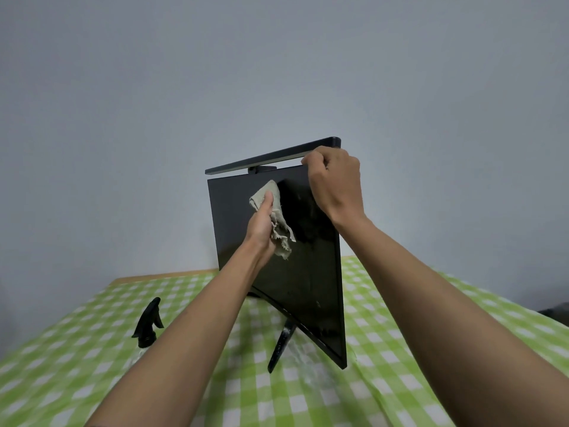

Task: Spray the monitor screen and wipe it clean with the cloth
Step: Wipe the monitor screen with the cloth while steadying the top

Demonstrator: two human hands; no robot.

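Note:
A black monitor (311, 272) stands on a thin leg in the middle of the table, its dark screen facing me and smeared in places. My left hand (261, 224) grips a crumpled beige cloth (277, 217) and presses it against the upper middle of the screen. My right hand (335, 183) is closed over the monitor's top right corner, just below the black light bar (271, 157) mounted on the top edge. A spray bottle (149, 322) with a black trigger head stands on the table to the left, apart from both hands.
The table carries a green and white checked cloth (431, 349), with a wooden edge showing at the back left. A plain grey wall (277, 72) rises behind the monitor. A dark object (557, 312) sits at the far right edge.

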